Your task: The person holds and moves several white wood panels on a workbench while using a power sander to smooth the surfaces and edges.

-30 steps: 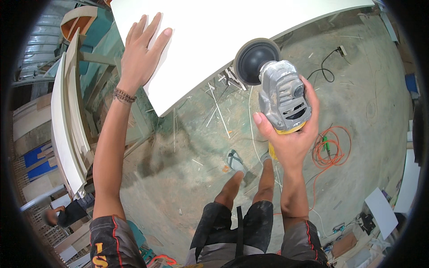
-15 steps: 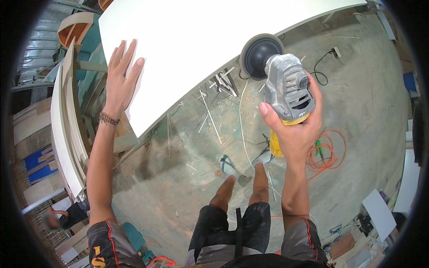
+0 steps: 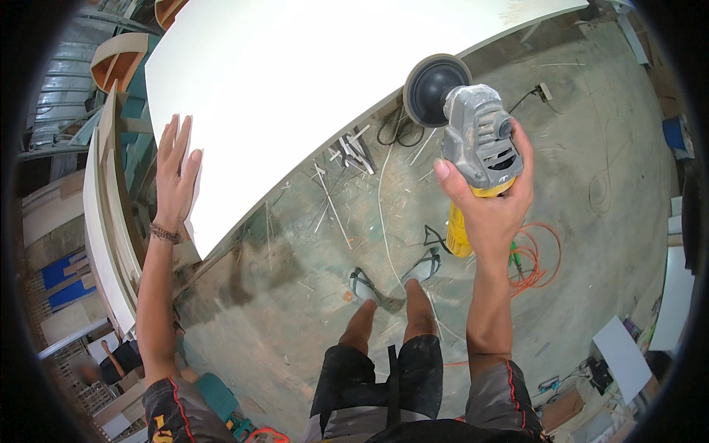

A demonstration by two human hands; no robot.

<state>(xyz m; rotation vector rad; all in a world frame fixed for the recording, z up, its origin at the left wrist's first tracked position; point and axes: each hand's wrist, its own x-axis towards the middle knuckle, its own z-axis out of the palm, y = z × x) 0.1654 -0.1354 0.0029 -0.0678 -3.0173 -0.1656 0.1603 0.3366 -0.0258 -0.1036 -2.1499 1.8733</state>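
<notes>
A large white panel fills the upper part of the view, its long edge running from near left to far right. My left hand lies flat near the panel's left corner, fingers stretched forward and thumb apart. In my right hand is a dusty grey and yellow angle grinder, my fingers wrapped round its body behind the head. It carries a round black pad with a tan rim, overlapping the panel's long edge. Whether the pad touches the panel I cannot tell.
Thin offcut strips litter the floor below the panel. An orange cable coil lies right of my feet. Curved white and wood pieces stand at the left. Another person is at the lower left. A white board leans lower right.
The panel and my left hand have shifted left and nearer in the picture. My right hand and the grinder stay almost in place, now farther along the panel's edge. My feet appear slightly left.
</notes>
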